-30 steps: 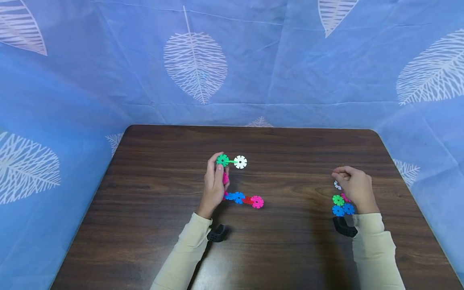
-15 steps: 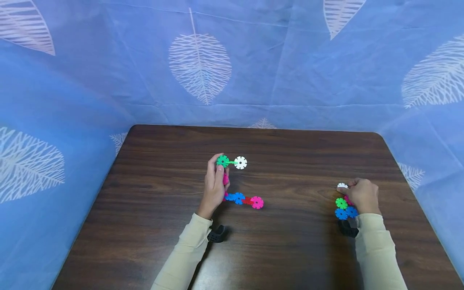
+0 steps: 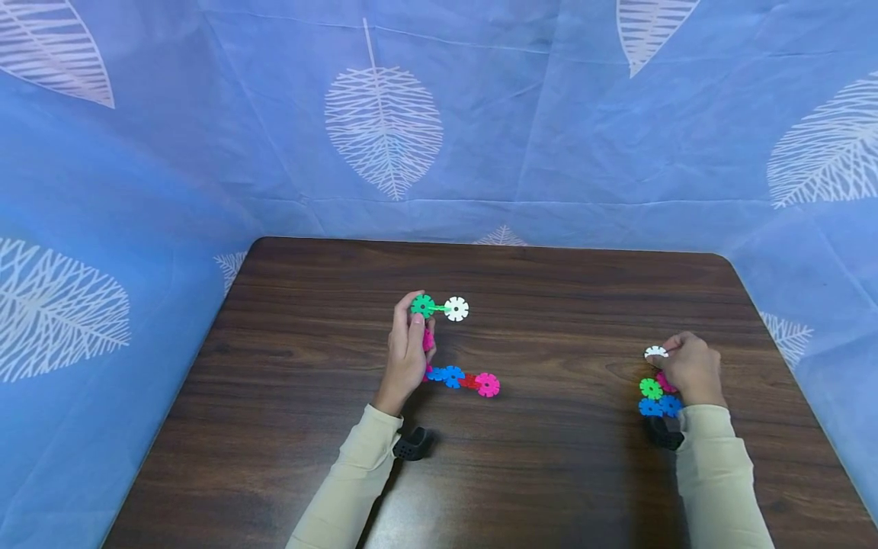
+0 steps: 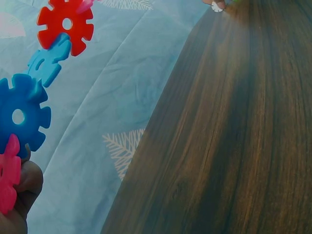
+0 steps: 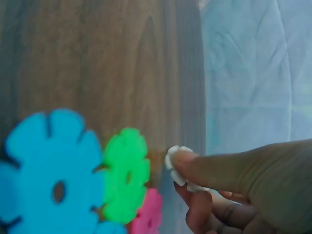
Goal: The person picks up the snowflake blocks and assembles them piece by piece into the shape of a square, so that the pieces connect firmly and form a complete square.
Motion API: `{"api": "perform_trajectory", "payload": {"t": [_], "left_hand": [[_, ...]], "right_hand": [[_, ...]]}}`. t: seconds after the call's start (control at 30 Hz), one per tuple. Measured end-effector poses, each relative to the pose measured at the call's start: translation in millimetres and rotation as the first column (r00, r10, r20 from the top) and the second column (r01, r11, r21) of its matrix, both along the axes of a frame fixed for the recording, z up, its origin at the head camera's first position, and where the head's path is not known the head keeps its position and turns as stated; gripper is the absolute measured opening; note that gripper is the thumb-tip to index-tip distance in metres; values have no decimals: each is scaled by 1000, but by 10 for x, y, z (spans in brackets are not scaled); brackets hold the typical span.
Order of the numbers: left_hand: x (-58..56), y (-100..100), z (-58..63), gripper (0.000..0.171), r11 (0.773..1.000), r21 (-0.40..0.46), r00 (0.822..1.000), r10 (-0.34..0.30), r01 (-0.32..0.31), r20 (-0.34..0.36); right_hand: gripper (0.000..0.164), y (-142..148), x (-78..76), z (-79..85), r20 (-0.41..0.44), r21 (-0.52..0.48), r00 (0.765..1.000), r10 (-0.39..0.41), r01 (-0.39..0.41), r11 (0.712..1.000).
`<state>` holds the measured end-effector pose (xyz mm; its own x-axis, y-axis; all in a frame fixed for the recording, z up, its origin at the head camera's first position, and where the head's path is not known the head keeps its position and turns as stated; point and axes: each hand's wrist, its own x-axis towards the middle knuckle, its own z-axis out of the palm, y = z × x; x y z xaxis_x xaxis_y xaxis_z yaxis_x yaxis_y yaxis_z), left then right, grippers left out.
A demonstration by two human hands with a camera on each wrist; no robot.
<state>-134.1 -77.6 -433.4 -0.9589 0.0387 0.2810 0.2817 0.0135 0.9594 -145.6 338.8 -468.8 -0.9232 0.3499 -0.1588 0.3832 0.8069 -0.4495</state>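
Note:
My left hand [image 3: 405,354] grips a bent chain of interlocked plastic snowflake discs by its pink middle part [image 3: 428,340]. The upper arm of the chain runs from a green disc [image 3: 422,306] to a white disc [image 3: 456,309]; the lower arm has blue discs [image 3: 453,377], a red disc [image 4: 48,24] and a pink end disc [image 3: 488,385]. Over on the right, my right hand [image 3: 691,370] pinches a loose white snowflake disc [image 3: 655,351] between thumb and fingers, tilted. Fingers partly cover this disc [image 5: 170,157] in the right wrist view.
Just below the right hand lie loose discs: a green one [image 3: 651,389], a pink one [image 3: 665,381] and blue ones [image 3: 650,407]. The brown wooden table [image 3: 549,457] ends at a blue leaf-print cloth [image 3: 494,137]. Both wrists wear black straps.
My right hand has come down onto the loose white disc and taken it between thumb and fingers. The left hand keeps its hold on the chain. The head view has shifted slightly.

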Motion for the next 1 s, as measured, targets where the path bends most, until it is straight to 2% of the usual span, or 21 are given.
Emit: {"api": "perform_trajectory", "payload": {"t": [0.13, 0.27, 0.43, 0.53, 0.67, 0.77, 0.87, 1.0], "left_hand": [[3, 4, 12, 34, 1000, -2, 1000, -3, 3, 10], [8, 9, 24, 35, 1000, -9, 1000, -6, 6, 19], [11, 18, 32, 36, 1000, -14, 1000, -9, 10, 21], [14, 21, 33, 35, 1000, -14, 1000, -10, 10, 26], [22, 25, 34, 36, 1000, -17, 999, -9, 9, 32], [22, 32, 25, 36, 1000, -19, 1000, -10, 11, 21], [2, 45, -36, 35, 1000, -16, 1000, -11, 11, 7], [-45, 68, -166, 34, 1000, -12, 1000, -12, 12, -3]], "right_hand": [[24, -95, -13, 57, -100, -18, 995, 11, -13, 1000], [26, -269, -23, 157, -186, -91, 981, 56, -74, 993], [30, -525, -34, 274, -276, -227, 957, 93, -159, 961], [30, -683, -42, 335, -340, -339, 934, 108, -229, 913], [30, -889, -37, 404, -408, -474, 905, 122, -323, 819], [31, -1050, -26, 440, -453, -545, 883, 123, -384, 745], [31, -1218, -16, 455, -484, -586, 866, 124, -426, 689], [31, -1418, -2, 457, -497, -613, 859, 124, -448, 651]]}}
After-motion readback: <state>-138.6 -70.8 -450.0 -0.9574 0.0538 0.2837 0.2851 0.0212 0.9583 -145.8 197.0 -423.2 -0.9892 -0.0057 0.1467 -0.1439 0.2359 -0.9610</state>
